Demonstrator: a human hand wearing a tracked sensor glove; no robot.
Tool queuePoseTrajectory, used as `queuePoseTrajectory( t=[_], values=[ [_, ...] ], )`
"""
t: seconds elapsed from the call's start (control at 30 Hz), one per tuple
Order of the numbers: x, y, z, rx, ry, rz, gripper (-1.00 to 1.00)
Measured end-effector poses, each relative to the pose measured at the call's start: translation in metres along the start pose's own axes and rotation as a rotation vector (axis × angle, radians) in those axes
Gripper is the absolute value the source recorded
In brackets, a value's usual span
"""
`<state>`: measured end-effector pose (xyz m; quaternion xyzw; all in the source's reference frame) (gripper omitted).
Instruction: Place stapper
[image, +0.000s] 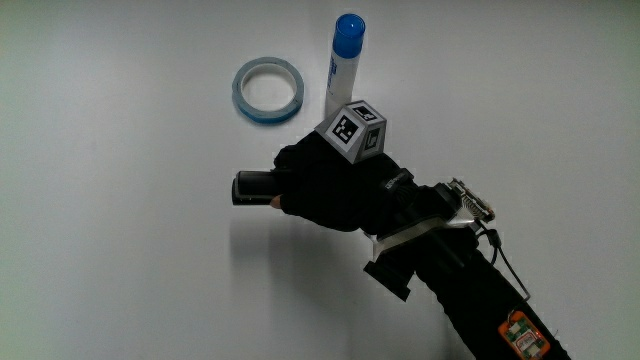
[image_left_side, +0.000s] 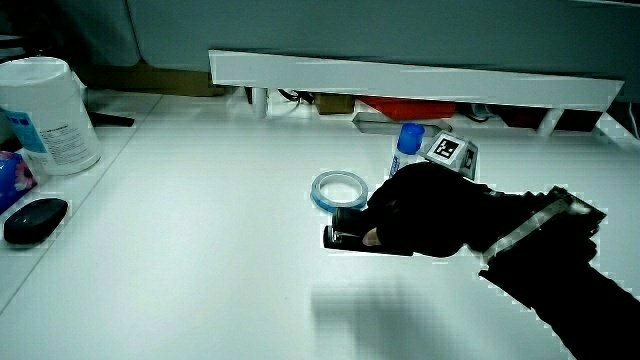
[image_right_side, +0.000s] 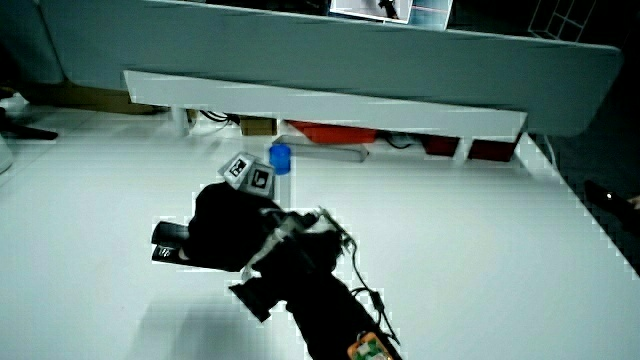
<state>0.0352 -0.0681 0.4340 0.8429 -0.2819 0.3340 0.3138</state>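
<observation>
A black stapler (image: 252, 187) lies low over the white table, one end sticking out from under the hand (image: 325, 185). The gloved fingers are curled around it. In both side views the stapler (image_left_side: 347, 237) (image_right_side: 170, 243) shows at or just above the table surface; whether it rests on it I cannot tell. The hand (image_left_side: 425, 210) (image_right_side: 228, 228) is nearer to the person than the blue tape ring (image: 267, 90) and the blue-capped tube (image: 343, 62). A patterned cube (image: 353, 131) sits on the hand's back.
The tape ring (image_left_side: 339, 189) and the upright tube (image_left_side: 406, 148) (image_right_side: 280, 170) stand close to the hand. A white canister (image_left_side: 45, 115) and a black mouse-like object (image_left_side: 35, 220) sit at the table's edge. A low partition (image_left_side: 410, 80) runs along the table.
</observation>
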Motion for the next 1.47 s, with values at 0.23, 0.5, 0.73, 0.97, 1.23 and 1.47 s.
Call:
queuePoseTrajectory(
  t=[0.23,0.5,0.73,0.97,1.23,1.47],
  values=[
    [0.019,0.018,-0.029,-0.059,-0.004,-0.049,0.00],
    [0.037,0.030,-0.052,-0.118,0.025,-0.095,0.00],
    [0.042,0.030,-0.055,-0.105,0.049,-0.103,0.00],
    [0.044,0.029,-0.057,-0.123,0.072,-0.105,-0.23],
    [0.043,0.015,-0.045,-0.203,0.151,-0.067,-0.85],
    [0.028,-0.023,-0.008,-0.228,0.189,-0.049,-1.00]
  ],
)
